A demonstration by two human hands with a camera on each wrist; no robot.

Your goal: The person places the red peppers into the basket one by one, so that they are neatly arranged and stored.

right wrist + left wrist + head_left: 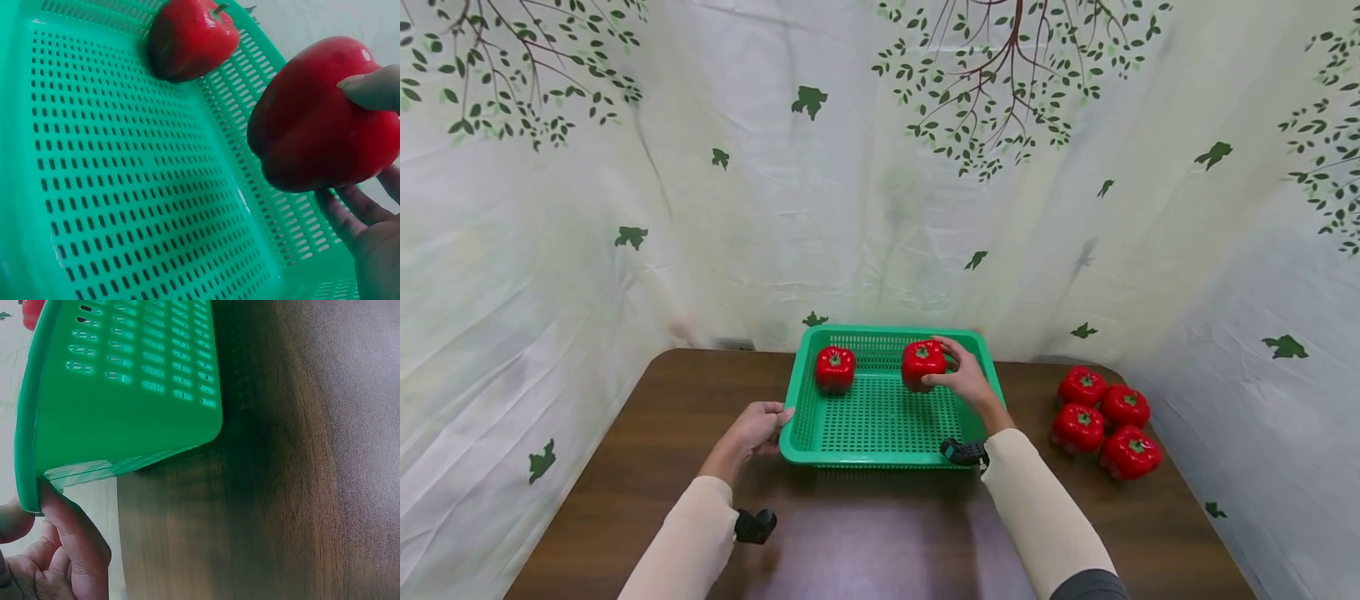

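Observation:
A green plastic basket (880, 458) with slotted walls and floor stands on the table. My left hand (758, 427) pinches its rim at the left side, thumb above and fingers beneath, as the left wrist view shows on the basket (125, 412). In my right hand (966, 375) is a red bell pepper (921, 363), gripped between thumb and fingers over the basket's right part. The right wrist view shows this bell pepper (325, 119) above the basket floor. Another red bell pepper (835, 370) sits inside the basket at the back left.
Several red bell peppers (1078, 428) are grouped at the table's right edge. The brown wooden table (700, 392) reaches back to a pale curtain (880, 208) printed with leaves and branches, which also hangs on both sides.

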